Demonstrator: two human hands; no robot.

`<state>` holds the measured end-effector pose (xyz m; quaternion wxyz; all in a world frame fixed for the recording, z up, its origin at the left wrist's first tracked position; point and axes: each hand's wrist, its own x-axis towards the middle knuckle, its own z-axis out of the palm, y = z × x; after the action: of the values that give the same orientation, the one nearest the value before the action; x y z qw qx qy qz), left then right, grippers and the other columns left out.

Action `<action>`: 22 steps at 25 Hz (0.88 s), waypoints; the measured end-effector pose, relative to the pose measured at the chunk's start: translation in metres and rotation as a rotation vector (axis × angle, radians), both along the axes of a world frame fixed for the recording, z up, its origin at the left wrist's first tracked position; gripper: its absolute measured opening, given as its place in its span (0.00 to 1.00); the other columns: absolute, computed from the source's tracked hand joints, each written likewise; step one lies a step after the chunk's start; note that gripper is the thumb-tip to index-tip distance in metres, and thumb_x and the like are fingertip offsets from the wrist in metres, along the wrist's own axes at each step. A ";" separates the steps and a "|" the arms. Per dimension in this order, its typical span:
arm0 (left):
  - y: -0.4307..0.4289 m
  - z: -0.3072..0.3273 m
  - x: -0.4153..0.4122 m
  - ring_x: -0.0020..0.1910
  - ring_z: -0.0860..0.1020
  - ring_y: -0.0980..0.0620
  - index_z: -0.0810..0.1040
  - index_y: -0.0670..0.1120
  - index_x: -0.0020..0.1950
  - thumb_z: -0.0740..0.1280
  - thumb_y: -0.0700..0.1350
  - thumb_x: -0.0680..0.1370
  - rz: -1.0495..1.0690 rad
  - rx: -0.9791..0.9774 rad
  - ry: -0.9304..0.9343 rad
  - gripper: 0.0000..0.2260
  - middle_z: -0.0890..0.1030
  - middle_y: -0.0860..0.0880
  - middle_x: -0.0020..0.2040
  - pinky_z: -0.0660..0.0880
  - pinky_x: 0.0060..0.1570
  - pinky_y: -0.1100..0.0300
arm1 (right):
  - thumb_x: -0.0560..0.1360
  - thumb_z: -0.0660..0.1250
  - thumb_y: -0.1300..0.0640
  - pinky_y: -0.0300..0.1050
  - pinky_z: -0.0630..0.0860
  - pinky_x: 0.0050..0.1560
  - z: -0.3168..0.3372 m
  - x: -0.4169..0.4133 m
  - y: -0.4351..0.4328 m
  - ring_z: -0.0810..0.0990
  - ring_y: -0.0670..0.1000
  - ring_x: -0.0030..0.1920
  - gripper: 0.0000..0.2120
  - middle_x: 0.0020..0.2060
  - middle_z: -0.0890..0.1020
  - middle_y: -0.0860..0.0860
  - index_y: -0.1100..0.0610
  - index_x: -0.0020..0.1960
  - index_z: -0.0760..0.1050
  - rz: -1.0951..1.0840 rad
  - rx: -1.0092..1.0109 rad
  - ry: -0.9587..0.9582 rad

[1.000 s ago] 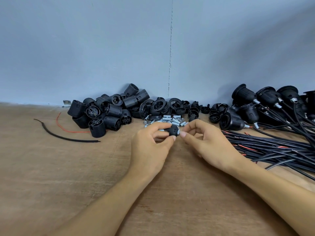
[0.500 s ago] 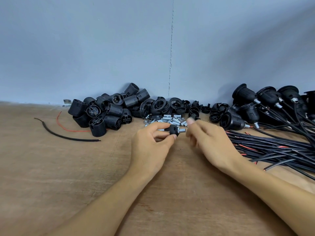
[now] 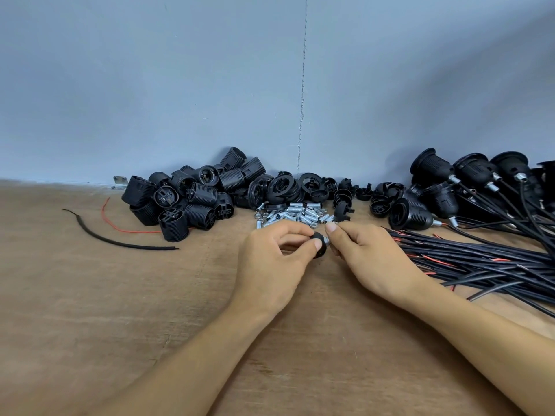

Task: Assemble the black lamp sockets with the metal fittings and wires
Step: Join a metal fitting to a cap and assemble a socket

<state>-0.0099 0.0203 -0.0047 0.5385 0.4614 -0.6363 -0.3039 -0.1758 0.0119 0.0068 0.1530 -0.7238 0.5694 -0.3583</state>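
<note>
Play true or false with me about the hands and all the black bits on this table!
1. The left hand holds a small black cap. True.
2. The wire bundle lies on the left. False: it lies on the right.
3. Silver fittings sit heaped behind the hands. True.
4. The right hand is wide open. False: its fingers pinch a metal fitting at the cap.

A plain, matte blue-grey painted wall [image 3: 180, 85] fills the upper half, crossed by a thin vertical crack line [image 3: 302, 85]. Below it lies a flat brown wooden board surface [image 3: 90, 295] with visible grain. A small metal bracket [image 3: 119, 179] sits where they meet. The wall is darker toward the upper right.
</note>
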 end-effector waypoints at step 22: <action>-0.003 0.002 -0.017 0.43 0.87 0.42 0.72 0.39 0.59 0.76 0.39 0.75 -0.229 0.427 0.614 0.17 0.86 0.41 0.45 0.84 0.42 0.55 | 0.76 0.63 0.57 0.47 0.69 0.42 0.058 -0.035 0.004 0.71 0.58 0.41 0.03 0.38 0.66 0.51 0.54 0.49 0.73 -0.418 0.312 0.866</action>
<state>-0.0271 0.0178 -0.0023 0.5582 0.3767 -0.4153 -0.6116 -0.2103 0.0159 0.0651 -0.0661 -0.6453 0.7600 0.0413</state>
